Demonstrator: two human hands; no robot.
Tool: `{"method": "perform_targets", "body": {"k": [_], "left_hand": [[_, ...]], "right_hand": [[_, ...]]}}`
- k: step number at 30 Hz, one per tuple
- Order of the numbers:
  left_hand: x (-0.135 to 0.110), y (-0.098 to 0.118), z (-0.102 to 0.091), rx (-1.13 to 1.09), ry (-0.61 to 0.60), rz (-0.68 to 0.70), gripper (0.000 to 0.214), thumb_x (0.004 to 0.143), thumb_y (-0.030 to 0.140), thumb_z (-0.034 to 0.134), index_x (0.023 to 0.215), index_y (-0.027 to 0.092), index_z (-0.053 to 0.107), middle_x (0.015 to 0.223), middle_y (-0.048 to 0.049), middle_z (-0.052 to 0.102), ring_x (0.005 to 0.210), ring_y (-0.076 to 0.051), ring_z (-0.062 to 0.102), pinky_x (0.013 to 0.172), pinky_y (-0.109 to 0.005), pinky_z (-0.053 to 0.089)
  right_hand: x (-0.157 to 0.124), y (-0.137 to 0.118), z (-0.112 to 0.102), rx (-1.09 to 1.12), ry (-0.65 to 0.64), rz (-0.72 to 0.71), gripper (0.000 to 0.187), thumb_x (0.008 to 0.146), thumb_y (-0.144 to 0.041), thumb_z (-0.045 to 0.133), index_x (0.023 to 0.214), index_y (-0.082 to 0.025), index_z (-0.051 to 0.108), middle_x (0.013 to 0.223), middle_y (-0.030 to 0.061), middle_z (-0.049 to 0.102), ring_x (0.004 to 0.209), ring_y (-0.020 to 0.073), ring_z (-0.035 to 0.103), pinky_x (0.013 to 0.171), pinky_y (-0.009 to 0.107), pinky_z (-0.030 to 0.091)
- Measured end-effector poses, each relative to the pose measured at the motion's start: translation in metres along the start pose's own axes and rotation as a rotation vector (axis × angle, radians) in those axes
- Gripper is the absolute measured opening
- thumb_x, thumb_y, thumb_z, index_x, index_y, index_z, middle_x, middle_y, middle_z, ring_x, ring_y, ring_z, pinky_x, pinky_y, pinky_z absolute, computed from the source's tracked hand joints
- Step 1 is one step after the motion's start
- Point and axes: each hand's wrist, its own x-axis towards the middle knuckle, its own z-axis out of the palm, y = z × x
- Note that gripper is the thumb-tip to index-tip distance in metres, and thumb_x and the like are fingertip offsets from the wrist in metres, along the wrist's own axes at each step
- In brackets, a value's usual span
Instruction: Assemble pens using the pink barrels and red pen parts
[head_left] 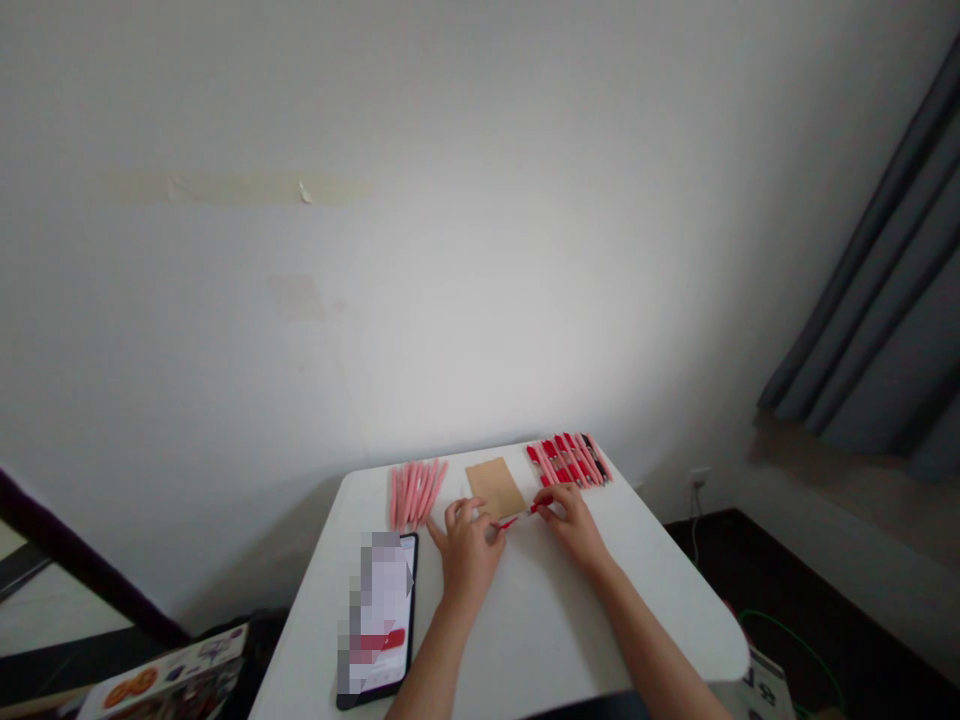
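Note:
My left hand (471,552) pinches a small red pen piece (508,523) between thumb and fingertips, just above the white table (547,610). Facing it, my right hand (571,525) has its fingers closed on another red pen part (535,507). A narrow gap, with something pale and thin in it, separates the two red ends. Beyond my hands lies a square of brown paper (496,485). Several pink pen barrels (409,495) lie side by side beyond my left hand. Past my right hand is a row of red and pink pens (566,462), with a black one at its right end.
A phone (386,615) with its screen lit lies at the table's left side, by my left forearm. Behind the table rises a white wall (480,250). A grey curtain (885,330) hangs at the right. A printed box (165,680) stands low at the left.

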Motion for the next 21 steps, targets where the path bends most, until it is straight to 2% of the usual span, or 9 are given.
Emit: {"method": "perform_targets", "body": {"k": [6,12,17,21], "left_hand": [[-0.0006,-0.0008,-0.0029,0.043,0.026,-0.019,0.006,0.071,0.025,0.063,0.071,0.027,0.069,0.113,-0.0023,0.064,0.114,-0.027,0.047,0.105,-0.067,0.011],[-0.0010,-0.0028,0.0003,0.066,0.036,-0.020,0.009,0.074,0.030,0.060,0.071,0.026,0.067,0.111,-0.0025,0.062,0.114,-0.027,0.045,0.104,-0.067,0.007],[-0.0008,-0.0017,-0.0007,0.062,0.044,-0.012,0.010,0.074,0.036,0.063,0.077,0.028,0.069,0.112,-0.0027,0.062,0.113,-0.026,0.046,0.106,-0.064,0.013],[-0.0006,0.0007,-0.0034,0.001,-0.025,0.012,0.012,0.071,0.034,0.068,0.082,0.030,0.071,0.117,-0.0037,0.060,0.118,-0.027,0.043,0.106,-0.061,0.017]], "right_hand": [[0.0011,0.0067,-0.0005,0.000,0.051,0.022,0.015,0.073,-0.028,0.058,0.081,-0.022,0.069,0.086,0.0052,0.062,0.089,0.0232,0.056,0.086,0.037,0.044],[0.0009,0.0048,-0.0009,0.005,0.035,0.027,0.014,0.072,-0.027,0.058,0.080,-0.023,0.069,0.084,0.0043,0.063,0.091,0.0238,0.055,0.087,0.037,0.043],[0.0005,0.0012,-0.0011,0.003,0.003,0.022,0.013,0.071,-0.025,0.058,0.078,-0.023,0.069,0.084,0.0043,0.064,0.092,0.0243,0.055,0.088,0.038,0.042],[-0.0008,-0.0010,-0.0007,0.006,-0.034,0.008,0.013,0.071,-0.022,0.058,0.077,-0.022,0.069,0.083,0.0042,0.064,0.091,0.0236,0.055,0.086,0.037,0.042]]}}
